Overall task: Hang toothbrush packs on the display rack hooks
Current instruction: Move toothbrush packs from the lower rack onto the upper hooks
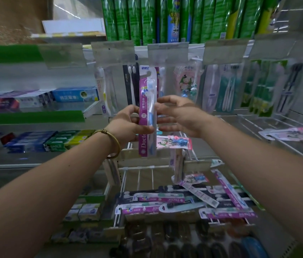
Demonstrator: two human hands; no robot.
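A purple toothbrush pack point(145, 101) with a blue brush stands upright in front of the display rack, its top near a hook under a clear label holder point(167, 53). My left hand point(128, 125) grips the pack's lower half, thumb across its front. My right hand point(180, 116) is beside the pack's right edge with fingers spread and lightly curled, fingertips at the edge. Whether the pack's hole is on the hook is hidden. Several purple packs point(158, 198) lie loose on a lower shelf.
Other toothbrush packs point(227, 90) hang to the right and one point(106, 94) to the left. Toothpaste boxes point(74, 94) fill the left shelves. Green boxes point(147, 19) stand above. A wire shelf point(269, 127) at right carries a pink pack point(295, 134).
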